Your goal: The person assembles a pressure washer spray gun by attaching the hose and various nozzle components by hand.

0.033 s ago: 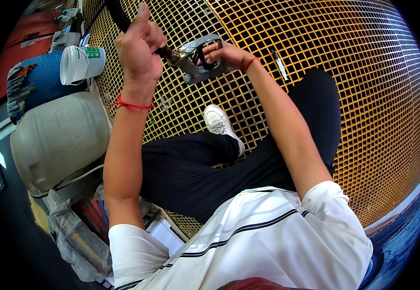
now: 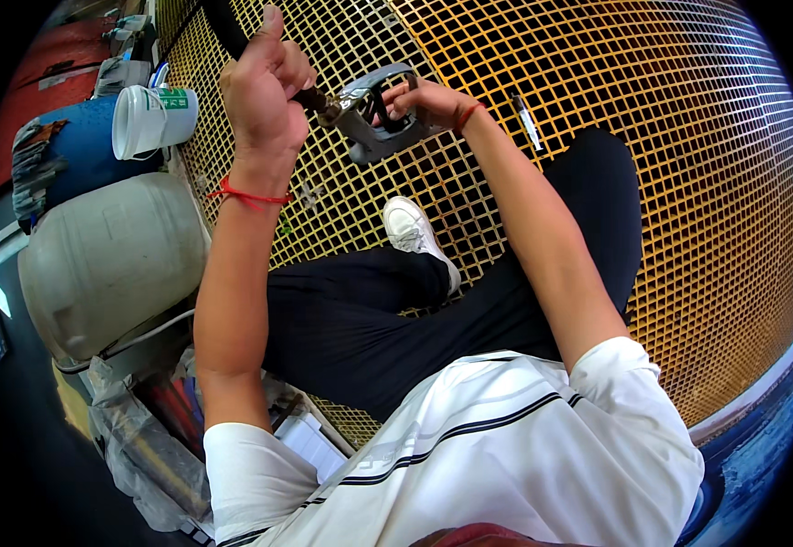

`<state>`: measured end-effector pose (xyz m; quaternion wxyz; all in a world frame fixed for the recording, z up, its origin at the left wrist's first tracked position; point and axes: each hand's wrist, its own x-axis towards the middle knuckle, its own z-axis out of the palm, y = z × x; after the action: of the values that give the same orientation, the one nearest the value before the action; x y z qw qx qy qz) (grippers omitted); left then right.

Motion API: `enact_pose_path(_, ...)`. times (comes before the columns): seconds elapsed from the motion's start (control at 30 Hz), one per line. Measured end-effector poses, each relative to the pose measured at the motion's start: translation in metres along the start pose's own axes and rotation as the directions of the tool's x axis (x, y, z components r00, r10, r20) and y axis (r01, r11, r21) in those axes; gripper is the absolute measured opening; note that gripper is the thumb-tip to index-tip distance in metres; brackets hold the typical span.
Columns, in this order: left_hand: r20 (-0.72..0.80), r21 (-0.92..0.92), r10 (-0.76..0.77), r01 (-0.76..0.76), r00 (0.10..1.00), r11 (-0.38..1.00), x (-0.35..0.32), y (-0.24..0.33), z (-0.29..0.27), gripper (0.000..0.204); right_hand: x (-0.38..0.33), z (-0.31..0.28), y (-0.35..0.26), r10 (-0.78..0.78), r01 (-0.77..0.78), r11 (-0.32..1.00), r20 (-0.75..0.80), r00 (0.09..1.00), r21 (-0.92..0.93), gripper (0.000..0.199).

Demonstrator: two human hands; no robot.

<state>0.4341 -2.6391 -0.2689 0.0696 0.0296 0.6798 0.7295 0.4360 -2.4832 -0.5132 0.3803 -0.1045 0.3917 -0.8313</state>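
While the person sits on the yellow floor grating [image 2: 652,182] with 1 leg folded, the left hand [image 2: 264,87] is raised and clenched around a dark tool handle [image 2: 232,32] whose tip meets a grey metal part [image 2: 373,114]. The right hand [image 2: 419,100], arm stretched forward, grips that part from its far side, fingers curled over it, holding it just above the grating. To the left stand a white cup [image 2: 150,118], a blue drum [image 2: 72,159] and a pale plastic canister [image 2: 109,264], close beside the left elbow; the grating to the right lies open, with only a small pen-like object [image 2: 528,123] near the right wrist. Compared with the earlier frame, neither hands nor part show any shift.
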Motion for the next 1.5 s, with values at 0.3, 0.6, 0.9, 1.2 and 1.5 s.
enact_pose_path(0.3, -0.2, -0.003, -0.101, 0.103, 0.975, 0.995, 0.003, -0.024, -0.004, 0.055, -0.008, 0.02, 0.0, -0.07, -0.03, 0.914, -0.229, 0.971, -0.405, 0.05)
enact_pose_path(0.6, -0.208, 0.006, 0.056, -0.056, 0.976, 0.998, 0.015, -0.029, -0.018, 0.057, -0.033, 0.116, -0.032, -0.562, -0.311, 0.341, -0.458, 0.689, -0.887, 0.049)
enact_pose_path(0.9, 0.023, 0.102, 0.087, -0.089, 0.996, 0.991, 0.03, -0.022, 0.004, 0.044, -0.057, 0.183, -0.015, -0.502, -0.417, 0.482, -0.633, 0.589, -0.77, 0.044)
enact_pose_path(1.2, 0.406, 0.388, 0.095, -0.266, 0.909, 0.882, 0.018, -0.02, -0.021, 0.042, -0.081, 0.142, -0.094, -0.775, 0.168, 0.501, -0.354, 0.523, -0.849, 0.073)
enact_pose_path(1.5, 0.349, 0.341, 0.429, -0.539, 0.833, 0.77, 0.017, -0.066, -0.088, 0.047, 0.04, 0.185, -0.155, -0.561, 0.577, 0.812, -0.392, 0.729, -0.089, 0.052)
